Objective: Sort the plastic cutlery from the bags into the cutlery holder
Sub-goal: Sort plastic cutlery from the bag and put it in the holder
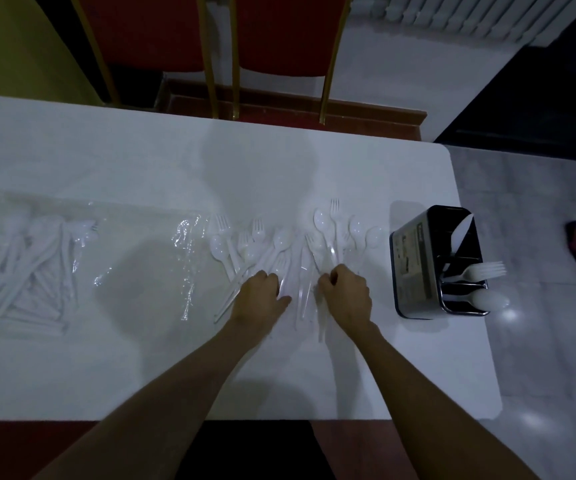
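Honestly, on the tabletop [141, 161] the cutlery holder [414, 265] sits far right and the cutlery pile [272, 244] mid-table. Right grip [345, 292] curls round some handles; left grip [262, 292], can't tell. It's all tangled and see-through, so grabbing mixed types risks missorting.

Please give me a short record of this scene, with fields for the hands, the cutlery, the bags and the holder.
left hand: fingers curled on the loose cutlery, grip unclear
right hand: grips handles in the same pile
loose cutlery: spoons, forks, knives spread on the table
filled bag: far left, lying flat
empty bag: left of the pile
cutlery holder: right, holds a knife, a fork, a spoon
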